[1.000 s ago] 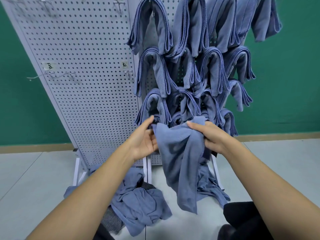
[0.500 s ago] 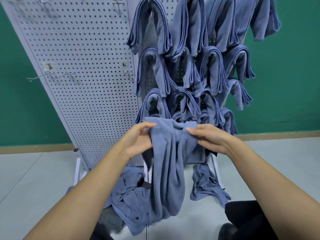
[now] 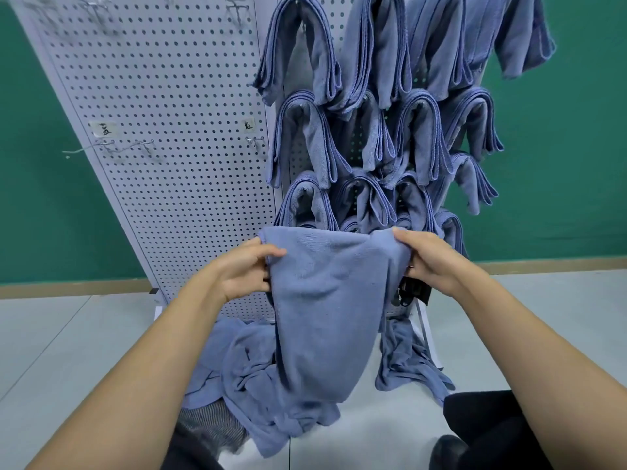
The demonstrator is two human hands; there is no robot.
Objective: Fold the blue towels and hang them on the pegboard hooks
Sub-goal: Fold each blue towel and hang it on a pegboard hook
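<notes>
A blue towel (image 3: 325, 300) hangs spread between my hands in front of the white pegboard (image 3: 163, 130). My left hand (image 3: 241, 273) pinches its top left corner. My right hand (image 3: 431, 259) grips its top right edge. The towel's lower end drops toward the floor. Several folded blue towels (image 3: 373, 113) hang in rows on hooks over the right half of the pegboard. The lowest row is partly hidden behind the held towel.
A heap of loose blue towels (image 3: 237, 374) lies on the floor at the board's foot, with another crumpled towel (image 3: 403, 361) to the right. Bare hooks (image 3: 112, 147) stick out of the left panel. My dark-clothed legs (image 3: 475, 432) are at bottom right.
My hands have drawn apart and stretched the towel's top edge out wide. It was bunched and twisted before; now it hangs flat.
</notes>
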